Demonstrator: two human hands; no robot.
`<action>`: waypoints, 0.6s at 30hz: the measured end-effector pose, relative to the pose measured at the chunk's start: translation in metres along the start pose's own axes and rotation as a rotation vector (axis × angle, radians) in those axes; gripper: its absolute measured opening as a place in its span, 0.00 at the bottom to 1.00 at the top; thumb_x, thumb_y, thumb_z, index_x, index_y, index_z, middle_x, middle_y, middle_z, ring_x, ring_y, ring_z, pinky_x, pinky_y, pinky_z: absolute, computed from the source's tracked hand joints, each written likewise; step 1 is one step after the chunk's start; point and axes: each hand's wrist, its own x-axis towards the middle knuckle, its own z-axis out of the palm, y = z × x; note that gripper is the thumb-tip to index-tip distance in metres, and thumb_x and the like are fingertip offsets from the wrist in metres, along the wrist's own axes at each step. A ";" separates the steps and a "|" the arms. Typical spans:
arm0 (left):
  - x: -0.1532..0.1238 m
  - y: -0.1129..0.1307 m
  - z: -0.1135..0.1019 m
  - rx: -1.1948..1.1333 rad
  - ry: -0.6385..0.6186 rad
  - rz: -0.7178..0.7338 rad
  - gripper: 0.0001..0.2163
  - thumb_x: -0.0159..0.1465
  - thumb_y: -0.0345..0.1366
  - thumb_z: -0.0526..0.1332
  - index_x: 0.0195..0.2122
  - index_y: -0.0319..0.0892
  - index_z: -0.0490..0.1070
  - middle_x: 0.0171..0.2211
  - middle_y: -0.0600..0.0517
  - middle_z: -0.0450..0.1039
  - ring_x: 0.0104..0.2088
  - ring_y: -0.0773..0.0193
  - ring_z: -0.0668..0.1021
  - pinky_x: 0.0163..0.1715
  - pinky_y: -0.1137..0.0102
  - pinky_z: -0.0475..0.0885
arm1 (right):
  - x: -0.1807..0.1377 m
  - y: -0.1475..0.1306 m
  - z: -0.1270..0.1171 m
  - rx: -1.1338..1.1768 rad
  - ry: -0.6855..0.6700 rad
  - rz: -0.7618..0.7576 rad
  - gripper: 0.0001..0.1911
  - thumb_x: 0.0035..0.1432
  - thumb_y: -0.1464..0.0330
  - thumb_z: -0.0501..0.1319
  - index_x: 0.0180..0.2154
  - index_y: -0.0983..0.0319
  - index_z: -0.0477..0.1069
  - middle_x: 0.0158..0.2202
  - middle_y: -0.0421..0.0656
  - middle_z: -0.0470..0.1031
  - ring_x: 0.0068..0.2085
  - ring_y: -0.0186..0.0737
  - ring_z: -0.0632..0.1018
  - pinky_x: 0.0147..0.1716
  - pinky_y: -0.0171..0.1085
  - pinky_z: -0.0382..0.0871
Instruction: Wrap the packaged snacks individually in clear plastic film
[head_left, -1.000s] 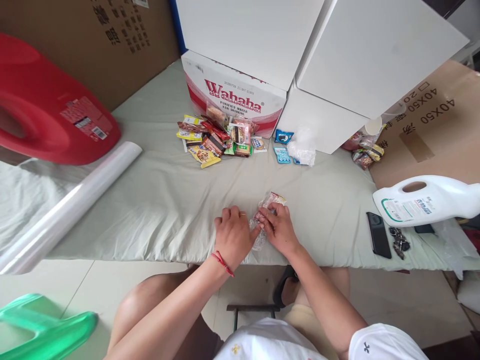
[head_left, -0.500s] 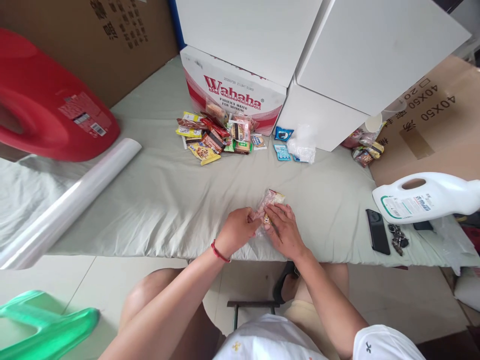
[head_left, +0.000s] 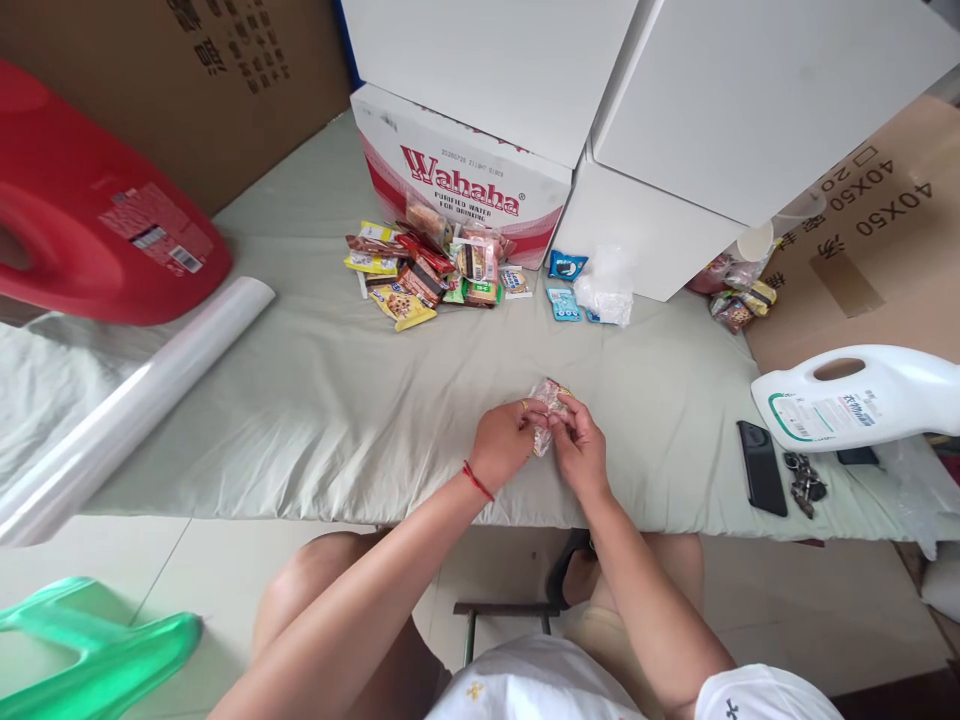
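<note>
Near the table's front edge, a small snack packet wrapped in clear plastic [head_left: 551, 389] is between my two hands. My left hand [head_left: 505, 442], with a red string bracelet at the wrist, has its fingers closed on the wrap from the left. From the other side my right hand [head_left: 582, 448] pinches the wrap, thumb and fingertips close to the left fingers. The packet shows red and yellow print through the crinkled plastic, and the fingers cover its middle. Farther back lies a pile of assorted snack packets [head_left: 422, 282] against a Wahaha carton [head_left: 465, 185].
Blue sachets [head_left: 564, 305] and crumpled clear plastic [head_left: 606, 290] lie right of the pile. At left are a plastic film roll [head_left: 142, 400] and a red jug [head_left: 112, 210]. A white bottle [head_left: 862, 400], phone [head_left: 762, 467] and keys [head_left: 805, 483] lie at right; wrapped snacks [head_left: 742, 300] sit behind.
My left hand has moved right and over the packet. My right hand has gone from lying flat on the wrap to pinching it at its right side.
</note>
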 end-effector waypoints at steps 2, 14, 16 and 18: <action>-0.006 -0.004 0.002 0.250 0.030 0.159 0.20 0.62 0.24 0.54 0.50 0.46 0.79 0.46 0.52 0.83 0.46 0.61 0.82 0.49 0.65 0.73 | 0.002 0.003 0.003 0.015 0.009 0.010 0.26 0.70 0.57 0.52 0.67 0.49 0.60 0.50 0.49 0.79 0.51 0.50 0.79 0.52 0.52 0.74; 0.016 0.000 0.006 0.953 0.245 0.196 0.17 0.68 0.46 0.59 0.48 0.38 0.75 0.47 0.38 0.75 0.51 0.43 0.73 0.47 0.54 0.69 | 0.012 -0.009 -0.001 0.131 0.114 0.107 0.32 0.60 0.59 0.65 0.63 0.56 0.62 0.56 0.50 0.69 0.28 0.33 0.71 0.34 0.40 0.75; 0.021 0.002 0.006 0.975 0.167 0.162 0.14 0.71 0.43 0.55 0.46 0.40 0.75 0.44 0.41 0.75 0.49 0.44 0.73 0.46 0.56 0.68 | 0.015 -0.011 -0.002 0.091 0.184 0.166 0.35 0.56 0.59 0.68 0.62 0.59 0.62 0.56 0.51 0.67 0.27 0.31 0.71 0.35 0.40 0.74; 0.025 0.004 0.007 0.961 0.162 0.152 0.13 0.72 0.40 0.52 0.46 0.41 0.74 0.44 0.41 0.75 0.48 0.46 0.74 0.45 0.57 0.67 | 0.016 -0.013 -0.001 0.072 0.234 0.211 0.36 0.54 0.58 0.69 0.61 0.61 0.62 0.56 0.52 0.66 0.27 0.30 0.71 0.36 0.41 0.74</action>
